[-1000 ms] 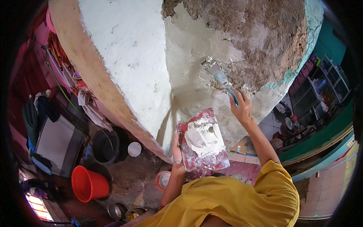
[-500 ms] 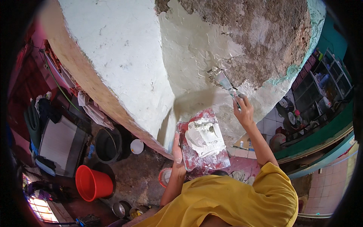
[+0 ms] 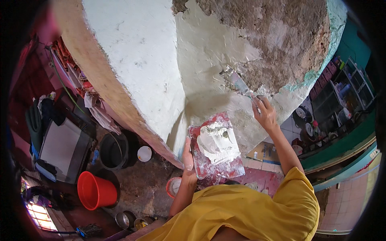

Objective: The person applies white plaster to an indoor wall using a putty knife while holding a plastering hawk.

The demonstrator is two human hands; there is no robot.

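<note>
My right hand point(image 3: 264, 113) grips the handle of a putty knife point(image 3: 238, 83), whose blade is pressed flat against the wall point(image 3: 209, 52) at the border between fresh white plaster and bare brown patches. My left hand point(image 3: 187, 160) holds the edge of a red board point(image 3: 217, 168) that carries a heap of white plaster point(image 3: 217, 141). The board is tilted close to the wall, below and left of the knife. Yellow sleeves cover my shoulders at the lower edge.
Far below on the floor stand a red bucket point(image 3: 95, 191), a black bucket point(image 3: 113, 151), a small white bowl point(image 3: 144, 153) and a small orange tub point(image 3: 173, 186). A dark box point(image 3: 64, 150) lies at left. Shelves with goods point(image 3: 341, 96) stand at right.
My right hand has drawn the putty knife a little down and to the right along the wall. The board in my left hand has stayed about where it was.
</note>
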